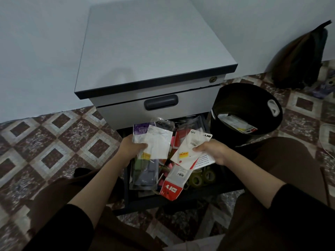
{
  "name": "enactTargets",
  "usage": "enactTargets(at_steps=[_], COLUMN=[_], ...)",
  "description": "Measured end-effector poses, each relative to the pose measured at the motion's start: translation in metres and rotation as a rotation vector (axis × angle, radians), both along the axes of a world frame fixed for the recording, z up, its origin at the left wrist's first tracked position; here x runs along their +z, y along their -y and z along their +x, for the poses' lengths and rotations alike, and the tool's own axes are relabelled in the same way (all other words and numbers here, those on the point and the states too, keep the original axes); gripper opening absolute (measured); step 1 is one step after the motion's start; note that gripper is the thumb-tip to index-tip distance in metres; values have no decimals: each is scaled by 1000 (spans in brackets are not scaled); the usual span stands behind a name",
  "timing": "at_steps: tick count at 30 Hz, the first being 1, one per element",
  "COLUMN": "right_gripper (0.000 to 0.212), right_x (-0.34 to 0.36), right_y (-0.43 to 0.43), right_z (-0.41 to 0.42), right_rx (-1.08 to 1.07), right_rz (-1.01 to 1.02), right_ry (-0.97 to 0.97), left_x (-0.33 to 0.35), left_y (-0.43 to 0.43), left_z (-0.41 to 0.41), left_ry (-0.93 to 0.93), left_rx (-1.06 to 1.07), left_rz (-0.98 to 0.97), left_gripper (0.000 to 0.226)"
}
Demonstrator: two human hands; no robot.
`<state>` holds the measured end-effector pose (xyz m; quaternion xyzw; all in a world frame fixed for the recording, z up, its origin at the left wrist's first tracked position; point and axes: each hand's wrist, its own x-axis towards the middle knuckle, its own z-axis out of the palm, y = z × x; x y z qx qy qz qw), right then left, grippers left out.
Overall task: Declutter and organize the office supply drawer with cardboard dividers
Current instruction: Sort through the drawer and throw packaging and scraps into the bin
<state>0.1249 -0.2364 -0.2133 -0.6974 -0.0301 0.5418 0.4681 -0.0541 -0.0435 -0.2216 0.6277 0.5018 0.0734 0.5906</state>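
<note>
Cabinet (pixel 154 51) against the wall, open drawer (pixel 155 203) before it, bin (pixel 241 95) right of the cabinet (packaging (pixel 235 123) inside), bag (pixel 301 60) behind the bin, tape rolls (pixel 203 178) in the drawer's right side, left hand (pixel 131 147) and right hand (pixel 213 151) holding packets (pixel 157 142) above it

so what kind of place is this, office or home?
Probably a home or small office room, worked at floor level: a grey drawer cabinet against a plain wall, patterned floor tiles, and a black waste bin beside it. The open drawer holds stationery packets.
</note>
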Motion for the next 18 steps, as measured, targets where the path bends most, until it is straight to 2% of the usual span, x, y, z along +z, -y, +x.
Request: enactTargets(at_steps=[8,18], right_gripper=[21,13], right_x=[10,26], right_y=[6,21], right_z=[-15,-16], right_rx=[18,29], right_rz=[39,107], right_ry=[-6,-1], left_x=[18,30], left_y=[4,12], left_z=[-3,-11], left_ry=[22,60], left_rx=[9,16], left_rz=[62,30], left_gripper=[33,27])
